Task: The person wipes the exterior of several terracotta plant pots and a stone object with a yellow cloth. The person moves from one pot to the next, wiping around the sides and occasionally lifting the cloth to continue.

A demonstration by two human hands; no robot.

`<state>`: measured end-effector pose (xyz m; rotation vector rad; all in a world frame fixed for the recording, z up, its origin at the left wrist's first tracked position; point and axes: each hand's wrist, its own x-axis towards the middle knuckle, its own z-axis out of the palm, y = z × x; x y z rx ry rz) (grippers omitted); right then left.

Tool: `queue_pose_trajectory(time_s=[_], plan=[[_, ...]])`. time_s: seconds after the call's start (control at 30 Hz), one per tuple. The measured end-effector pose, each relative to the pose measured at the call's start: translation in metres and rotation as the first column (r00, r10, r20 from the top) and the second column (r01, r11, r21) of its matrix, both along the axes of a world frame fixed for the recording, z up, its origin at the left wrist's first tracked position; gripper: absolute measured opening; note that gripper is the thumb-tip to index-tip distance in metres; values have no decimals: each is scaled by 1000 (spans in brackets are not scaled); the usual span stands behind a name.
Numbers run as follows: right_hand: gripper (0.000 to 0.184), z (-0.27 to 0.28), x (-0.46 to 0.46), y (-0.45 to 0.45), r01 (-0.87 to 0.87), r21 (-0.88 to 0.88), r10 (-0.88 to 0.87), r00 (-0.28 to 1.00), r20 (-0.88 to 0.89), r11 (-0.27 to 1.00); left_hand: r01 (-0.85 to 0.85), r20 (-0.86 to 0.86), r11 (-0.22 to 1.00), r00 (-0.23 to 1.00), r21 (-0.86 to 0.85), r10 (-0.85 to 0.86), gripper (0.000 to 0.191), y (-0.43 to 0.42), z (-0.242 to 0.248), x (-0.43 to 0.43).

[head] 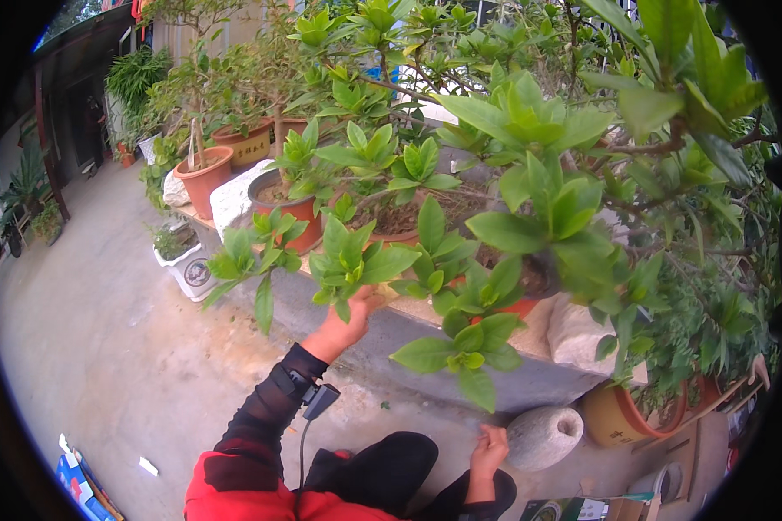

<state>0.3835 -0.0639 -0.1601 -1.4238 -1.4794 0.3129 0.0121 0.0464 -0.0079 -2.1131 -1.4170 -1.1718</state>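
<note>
My left hand (348,323) reaches up to the edge of the raised stone ledge (423,311), under a leafy shoot (348,260) of a potted shrub. Leaves cover its fingertips, so what they touch is hidden. Low beside my knee is my right hand (489,449), fingers curled, near a hollow stone cylinder (546,439); whether it holds something small is unclear. Another leafy shoot (466,358) hangs over the ledge between the two hands. Behind my left hand, an orange pot with a dark rim (290,215) stands on the ledge.
An orange pot (205,182) and a white rock (238,195) sit further left on the ledge. A white square planter (186,270) stands on the concrete floor. To the right are a pale rock (583,332) and a large yellow-brown pot (619,413). Branches spread widely overhead.
</note>
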Motion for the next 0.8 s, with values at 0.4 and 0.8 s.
queue_pose_trajectory(time_s=[0.4,0.8], plan=[[29,-2,-5,4,-40,-15,40,999,27,999,-219,249,966,952,140,179,21,53,-21,-108],[43,148,-210,89,-672,97,678,724,-122,735,671,889,669,457,-320,-33,30,-29,7,-44]])
